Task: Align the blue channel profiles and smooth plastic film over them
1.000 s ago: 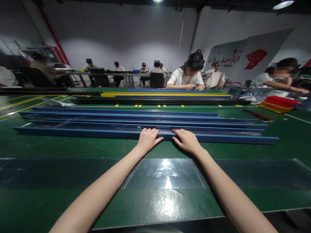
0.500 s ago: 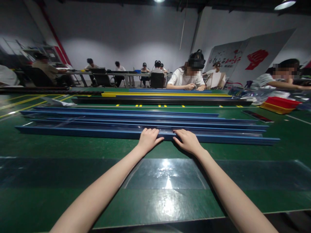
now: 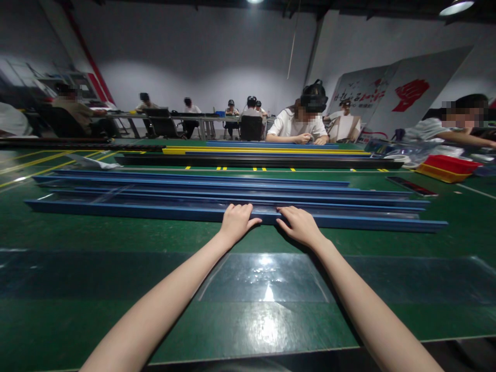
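Green and gleaming, the desk [image 3: 116,237] spanned the whole foreground, and dead ahead at twelve o'clock lay the nearest blue channel [image 3: 268,219]! Its long axis ran from just past nine to just past three, right end angled slightly nearer, trough facing up. Left hand [image 3: 234,221] and right hand [image 3: 299,223] both gripped its near wall around mid-length, thumbs this side, fingers over the rim. Beyond, toward twelve, more blue channels [image 3: 248,190] lay roughly parallel; back at six, a clear strip [image 3: 263,287] stretched flat. Between two and three sat a phone [image 3: 413,186] and a red tray [image 3: 452,164], while at one o'clock a co-worker [image 3: 289,125] bent forward.
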`<state>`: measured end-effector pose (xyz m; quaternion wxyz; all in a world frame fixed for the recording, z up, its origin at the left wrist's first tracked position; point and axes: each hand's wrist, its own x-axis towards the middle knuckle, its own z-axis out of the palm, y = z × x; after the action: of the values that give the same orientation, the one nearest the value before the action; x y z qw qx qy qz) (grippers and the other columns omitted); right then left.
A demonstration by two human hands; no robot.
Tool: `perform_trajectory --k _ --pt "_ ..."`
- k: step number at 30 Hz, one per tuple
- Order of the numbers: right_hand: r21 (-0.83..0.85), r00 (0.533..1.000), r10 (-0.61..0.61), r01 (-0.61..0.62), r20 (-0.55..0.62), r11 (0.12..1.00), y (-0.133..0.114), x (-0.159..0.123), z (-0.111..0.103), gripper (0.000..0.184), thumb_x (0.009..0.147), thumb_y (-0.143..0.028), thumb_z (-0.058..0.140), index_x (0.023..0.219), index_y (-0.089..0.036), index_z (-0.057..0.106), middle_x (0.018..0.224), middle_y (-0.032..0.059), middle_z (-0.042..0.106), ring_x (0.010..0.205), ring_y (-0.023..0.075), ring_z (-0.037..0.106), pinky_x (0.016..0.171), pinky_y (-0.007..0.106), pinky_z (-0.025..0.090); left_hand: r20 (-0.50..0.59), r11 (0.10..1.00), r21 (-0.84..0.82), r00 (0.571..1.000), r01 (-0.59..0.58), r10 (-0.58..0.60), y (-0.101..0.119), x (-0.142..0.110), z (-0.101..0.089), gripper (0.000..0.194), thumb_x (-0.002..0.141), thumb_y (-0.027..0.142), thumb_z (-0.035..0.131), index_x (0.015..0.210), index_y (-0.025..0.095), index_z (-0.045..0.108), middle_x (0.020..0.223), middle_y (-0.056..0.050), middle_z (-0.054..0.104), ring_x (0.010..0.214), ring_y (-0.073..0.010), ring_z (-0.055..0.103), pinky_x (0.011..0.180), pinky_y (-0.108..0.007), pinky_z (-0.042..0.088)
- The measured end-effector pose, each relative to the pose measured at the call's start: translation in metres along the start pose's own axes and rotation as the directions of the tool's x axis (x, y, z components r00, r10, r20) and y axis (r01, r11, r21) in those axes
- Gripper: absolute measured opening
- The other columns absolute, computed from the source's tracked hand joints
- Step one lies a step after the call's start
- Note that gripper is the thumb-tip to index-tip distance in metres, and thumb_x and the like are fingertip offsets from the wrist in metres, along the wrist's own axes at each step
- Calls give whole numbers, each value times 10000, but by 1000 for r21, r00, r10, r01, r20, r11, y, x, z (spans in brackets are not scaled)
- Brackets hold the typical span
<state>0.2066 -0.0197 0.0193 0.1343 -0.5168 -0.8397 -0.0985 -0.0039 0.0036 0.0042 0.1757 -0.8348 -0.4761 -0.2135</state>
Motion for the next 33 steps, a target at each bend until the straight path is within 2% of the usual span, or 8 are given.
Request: perform_trajectory --k 8,15,23,33 --pt "-16 1000 -14 14 1 1000 1 0 1 332 869 -335 376 1109 -165 532 1075 103 616 1004 198 531 801 297 379 2 1000 14 1000 2 -2 0 0 -1 388 795 548 473 830 168 544 771 -74 645 756 -217 571 666 -316 317" --pt "-62 999 -32 29 -40 998 -9 4 0 270 880 -348 368 978 -178 554 971 86 619 920 202 517 767 294 344 4 1000 23 1000 -7 6 1 0 -1 381 807 535 467 853 166 547 790 -79 644 767 -221 565 668 -322 316" --pt "-45 996 -29 25 -88 999 -15 11 0 187 883 -262 389 845 -184 555 853 70 600 826 184 505 689 267 324 -7 1000 19 1000 -22 22 0 -1 1 384 819 528 448 865 159 544 818 -74 644 780 -222 555 700 -329 316" --pt "-126 998 -52 47 -33 991 -13 15 -7 169 860 -234 420 809 -176 570 827 64 615 808 171 536 651 263 299 -41 995 -56 996 -84 82 -1 -2 0 307 852 449 445 905 157 528 888 -66 622 844 -201 542 790 -336 322"
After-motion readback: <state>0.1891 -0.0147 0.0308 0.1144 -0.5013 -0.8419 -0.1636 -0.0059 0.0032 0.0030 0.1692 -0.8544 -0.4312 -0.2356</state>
